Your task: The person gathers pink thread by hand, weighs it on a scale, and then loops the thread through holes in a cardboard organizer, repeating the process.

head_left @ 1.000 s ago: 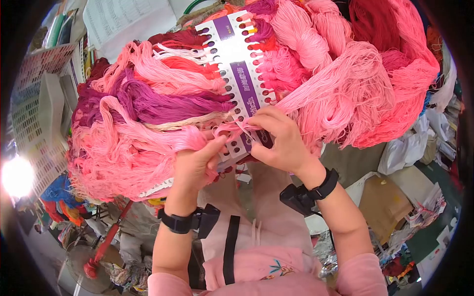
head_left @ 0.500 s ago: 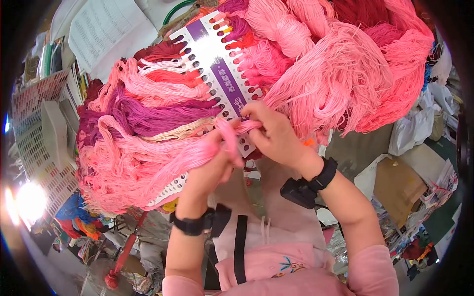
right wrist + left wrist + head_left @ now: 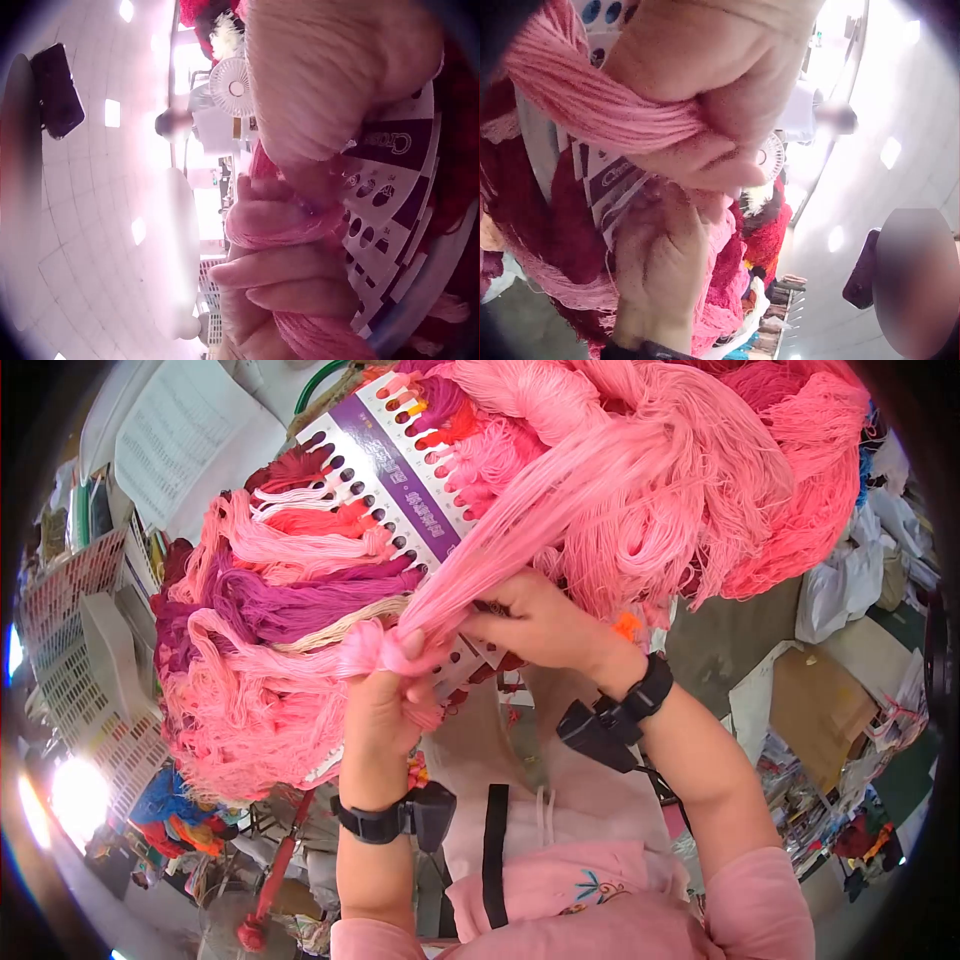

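A pink embroidery floss hank (image 3: 505,545) stretches from the upper right down to the lower end of a holed white-and-purple thread card (image 3: 385,475). My left hand (image 3: 378,710) grips its gathered pink strands, with thumb and fingers wrapped round them; in the left wrist view a thick pink bundle (image 3: 607,112) crosses into the fingers. Close beside it, over the card's near end, my right hand (image 3: 540,622) pinches pink floss with curled fingers. The right wrist view has a pink loop (image 3: 277,229) lying across the left fingers. The right fingertips are partly hidden by the strands.
More floss in purple (image 3: 290,600), red and pink hangs from both sides of the card across the lap. A printed sheet (image 3: 185,445) lies at upper left beside a perforated plastic basket (image 3: 75,620). Cardboard (image 3: 815,705) and plastic bags (image 3: 840,585) sit at right.
The long pink strands on the right have swung leftward over the card to my left hand. My left hand has drawn up and left; a loop it held has been pulled in to a gathered bunch.
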### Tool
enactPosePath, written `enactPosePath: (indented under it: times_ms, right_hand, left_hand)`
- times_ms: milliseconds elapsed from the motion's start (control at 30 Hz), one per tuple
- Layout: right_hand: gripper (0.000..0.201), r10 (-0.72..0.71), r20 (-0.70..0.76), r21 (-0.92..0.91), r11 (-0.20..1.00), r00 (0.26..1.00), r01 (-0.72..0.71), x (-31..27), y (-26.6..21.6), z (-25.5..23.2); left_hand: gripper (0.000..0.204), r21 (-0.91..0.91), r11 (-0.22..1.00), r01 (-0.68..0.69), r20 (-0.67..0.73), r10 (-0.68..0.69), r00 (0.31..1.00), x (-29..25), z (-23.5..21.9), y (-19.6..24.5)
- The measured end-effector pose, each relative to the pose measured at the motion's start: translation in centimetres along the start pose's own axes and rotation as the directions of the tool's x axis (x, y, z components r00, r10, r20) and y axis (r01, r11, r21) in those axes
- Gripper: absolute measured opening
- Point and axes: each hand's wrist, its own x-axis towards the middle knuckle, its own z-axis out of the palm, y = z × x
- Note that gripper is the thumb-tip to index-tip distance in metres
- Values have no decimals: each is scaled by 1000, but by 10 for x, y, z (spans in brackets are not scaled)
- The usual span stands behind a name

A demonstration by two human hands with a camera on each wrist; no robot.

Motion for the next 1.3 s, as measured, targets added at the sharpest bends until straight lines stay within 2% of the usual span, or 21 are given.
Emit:
enactPosePath:
  times_ms: [67, 100, 133, 167, 233, 300, 400, 433, 500, 567, 633, 667, 700, 733, 800, 933, 967, 1067, 1133, 1200, 1300]
  right_hand:
    - [25, 334, 89, 549, 770, 939, -326, -2, -4, -4]
    - [24, 371, 156, 592, 707, 916, -387, -2, -7, -11]
    - [24, 372, 150, 597, 704, 916, -384, -2, -6, -11]
    - [20, 346, 158, 464, 801, 925, -379, -1, -6, -12]
    - [14, 388, 268, 166, 883, 882, -439, 4, -13, -18]
    - [15, 338, 189, 137, 920, 922, -366, 2, -6, -14]
    - [16, 256, 90, 54, 964, 962, -262, 2, -1, -9]
    - [15, 242, 67, 5, 970, 968, -243, 1, -2, -8]
    - [16, 277, 106, -18, 961, 955, -276, 2, -4, -8]
    - [18, 276, 148, -100, 960, 950, -263, 2, -2, -7]
    - [18, 173, 118, -31, 985, 978, -170, 2, 0, -4]
    - [18, 65, 71, 38, 997, 995, -68, 2, 2, -3]
    - [17, 53, 82, 94, 994, 995, -61, 2, 6, -4]
    - [17, 54, 91, 92, 994, 994, -63, 0, 5, -4]
    - [17, 396, 130, 498, 766, 909, -405, -2, 2, -6]
    - [19, 364, 31, 548, 773, 931, -320, 1, -1, -5]
    - [19, 361, 28, 552, 772, 932, -316, 3, -4, -6]
    - [23, 348, 84, 243, 901, 934, -358, 4, -7, -9]
    - [29, 178, 80, -147, 975, 981, -165, 2, 0, 4]
    - [31, 172, 52, -210, 965, 984, -158, -1, 6, 12]
    - [36, 124, 17, -337, 935, 992, -111, -2, 11, 19]
  left_hand:
    - [19, -164, 981, -101, -7, 101, 995, -12, -4, 2]
    - [16, -274, 948, -165, -73, 150, 986, -16, -14, 2]
    - [13, -486, 868, -106, 56, 153, 987, -21, -25, 4]
    - [10, -665, 747, -13, 182, 179, 967, -29, -37, 9]
    - [14, -712, 697, -79, 165, 277, 947, -52, -69, 19]
    - [14, -763, 607, -221, 85, 434, 897, -79, -101, 38]
    - [8, -780, 525, -340, -63, 475, 878, -107, -136, 58]
    - [9, -513, 624, -589, -327, 492, 807, -106, -133, 59]
    - [31, 214, 678, -703, -664, 629, 405, -102, -126, 57]
    - [38, 565, 528, -634, -319, 848, 422, -87, -97, 31]
    - [36, 597, 545, -589, -101, 779, 619, -57, -52, 1]
    - [33, 624, 577, -528, -115, 735, 668, -41, -21, -11]
    - [30, 777, 422, -468, 77, 673, 735, -26, -14, -16]
    - [22, 697, 531, -482, 41, 642, 766, -11, -3, -26]
    - [10, 706, 533, -465, 82, 592, 802, 6, 1, -27]
    - [10, 666, 643, -378, -27, 527, 849, 13, 5, -23]
    - [10, 598, 748, -288, -79, 412, 908, 9, 3, -15]
    - [10, 497, 854, -152, -130, 246, 961, -12, -6, 0]
    - [9, 410, 908, -92, -289, 225, 931, -35, -20, 4]
    - [10, 157, 987, -40, -254, 79, 964, -62, -55, 9]
    - [14, 34, 990, -140, -319, 144, 937, -117, -121, 33]
